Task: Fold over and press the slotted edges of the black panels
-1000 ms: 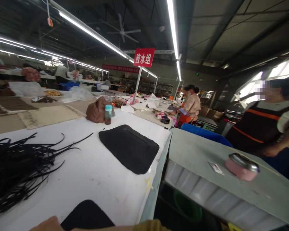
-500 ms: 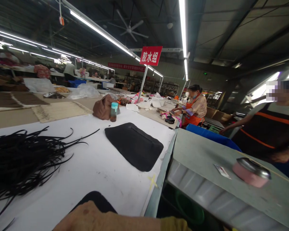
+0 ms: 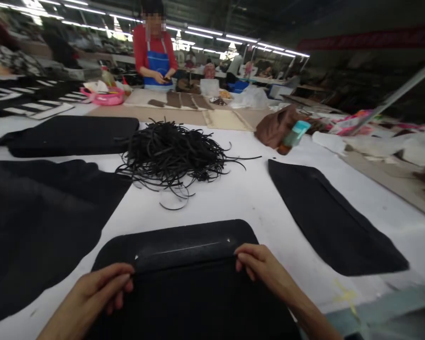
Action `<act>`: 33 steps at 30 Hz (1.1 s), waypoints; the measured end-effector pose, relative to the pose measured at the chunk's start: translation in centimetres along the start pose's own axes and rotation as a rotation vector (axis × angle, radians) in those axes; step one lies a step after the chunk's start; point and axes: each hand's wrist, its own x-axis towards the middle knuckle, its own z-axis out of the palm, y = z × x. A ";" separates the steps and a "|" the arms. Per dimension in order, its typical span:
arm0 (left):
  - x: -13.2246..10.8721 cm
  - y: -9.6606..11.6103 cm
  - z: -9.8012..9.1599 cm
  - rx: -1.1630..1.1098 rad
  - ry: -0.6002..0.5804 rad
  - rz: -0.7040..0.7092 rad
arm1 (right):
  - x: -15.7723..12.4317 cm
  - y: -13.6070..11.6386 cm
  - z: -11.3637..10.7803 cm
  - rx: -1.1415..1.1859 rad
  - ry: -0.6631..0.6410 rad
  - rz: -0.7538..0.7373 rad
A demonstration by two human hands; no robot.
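Swung left since the earlier frame, my view has left hand (image 3: 95, 290) and right hand (image 3: 260, 264) pinching either end of the fold (image 3: 184, 265) on the black panel (image 3: 194, 232), atop the white table (image 3: 219, 205). I expect it light, pliable; grip those ends. Rounded end points away; cropping hides its long axis.
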 end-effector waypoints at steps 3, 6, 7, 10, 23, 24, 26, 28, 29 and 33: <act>-0.3 0.0 0.7 -0.106 -0.056 -0.105 | 0.0 1.0 0.0 -0.008 0.050 0.145; 0.2 0.1 1.4 -0.124 -0.006 -0.140 | 0.5 1.4 0.2 -0.029 0.113 0.185; 0.3 0.1 1.5 -0.115 0.012 -0.146 | 0.7 1.5 0.3 -0.029 0.124 0.182; 0.7 0.1 1.5 -0.080 0.026 -0.159 | 1.4 1.5 0.4 -0.029 0.117 0.170; 0.0 0.7 1.2 -0.001 -0.028 -0.106 | 0.9 1.3 1.6 -0.746 0.018 -0.388; 0.0 0.7 1.2 -0.006 -0.030 -0.104 | 1.0 1.4 1.7 -0.784 0.030 -0.392; 0.1 0.7 1.0 -0.005 -0.041 -0.098 | 1.3 1.6 1.8 -0.794 0.056 -0.389; 0.1 0.6 0.8 -0.002 -0.056 -0.077 | 1.3 1.5 1.6 -0.729 0.087 -0.378; 0.2 0.6 0.6 -0.005 -0.062 -0.061 | 1.3 1.4 1.5 -0.674 0.100 -0.368; 0.2 0.5 0.3 -0.084 -0.093 -0.027 | 0.9 0.4 0.6 -0.432 0.116 -0.208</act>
